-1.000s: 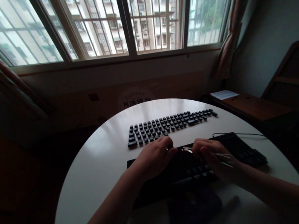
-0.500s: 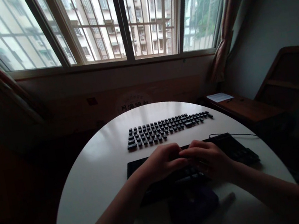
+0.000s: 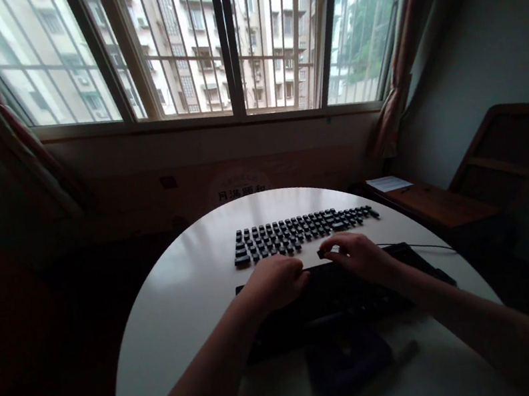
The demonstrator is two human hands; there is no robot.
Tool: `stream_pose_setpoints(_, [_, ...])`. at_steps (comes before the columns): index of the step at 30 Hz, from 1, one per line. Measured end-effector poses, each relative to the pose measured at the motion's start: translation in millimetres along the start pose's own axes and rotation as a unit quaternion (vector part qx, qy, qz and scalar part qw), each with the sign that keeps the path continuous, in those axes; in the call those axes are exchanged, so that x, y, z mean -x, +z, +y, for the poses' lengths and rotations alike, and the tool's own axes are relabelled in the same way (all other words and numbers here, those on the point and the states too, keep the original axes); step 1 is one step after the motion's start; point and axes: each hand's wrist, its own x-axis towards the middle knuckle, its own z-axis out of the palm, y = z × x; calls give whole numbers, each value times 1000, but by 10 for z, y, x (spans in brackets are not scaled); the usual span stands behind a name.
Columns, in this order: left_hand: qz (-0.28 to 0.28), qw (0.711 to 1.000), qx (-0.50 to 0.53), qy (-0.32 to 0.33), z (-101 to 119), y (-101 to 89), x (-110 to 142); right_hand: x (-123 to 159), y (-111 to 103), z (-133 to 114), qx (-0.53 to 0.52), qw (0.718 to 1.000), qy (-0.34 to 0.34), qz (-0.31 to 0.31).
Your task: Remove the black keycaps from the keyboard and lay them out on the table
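Observation:
A black keyboard [image 3: 330,305] lies near the front of the round white table, both my hands above its far part. My right hand [image 3: 362,254] pinches a small black keycap [image 3: 321,254] between thumb and fingertips, just past the keyboard's far edge. Over the keyboard's left half, my left hand [image 3: 278,280] is closed, its fingers curled; what it holds, if anything, is hidden. Beyond the hands, many loose black keycaps [image 3: 283,230] stand in neat rows on the table.
A dark purplish object [image 3: 350,363] and a thin stick-like thing [image 3: 406,354] lie on the near side of the white table [image 3: 173,321]. A cable [image 3: 422,244] runs off to the right. Further right stands a brown wooden table [image 3: 428,204] with a paper [image 3: 389,184].
My hands have come apart. The right has moved to the far edge of the keyboard and now shows a keycap in its fingers; the left stays over the keyboard. The camera has tilted slightly up.

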Motion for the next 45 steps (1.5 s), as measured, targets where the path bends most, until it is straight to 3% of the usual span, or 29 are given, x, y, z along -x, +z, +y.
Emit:
stream_pose_setpoints(4, [-17,999,-50,6,-87,-41,37,-368,108,273,60,991,65,-98])
stream_pose_setpoints(10, [-49,998,-36,27,-41,-70,65,-649,243,406,131,982,80,-111])
stream_pose_setpoints(28, [-46,998,-40,35,-15,-90,87,-696,332,375,180,973,87,-112])
stream_pose_setpoints(32, [-46,997,-47,42,-15,-88,95,-704,250,294,178,976,84,-90])
stream_pose_setpoints(35, [-50,997,-49,45,-11,-91,94,-672,68,181,173,981,72,-58])
stream_pose_setpoints(37, [-56,996,-54,42,-4,-100,89,-581,-109,94,130,990,61,-6])
stream_pose_setpoints(40, [-71,995,-60,40,20,-117,80,-306,-379,-39,-42,993,68,84])
stream_pose_setpoints(43, [-81,994,-58,41,64,-116,73,53,-539,-165,-201,968,131,74])
stream_pose_setpoints(45, [-81,994,-54,46,104,-103,67,257,-560,-233,-288,938,189,19])
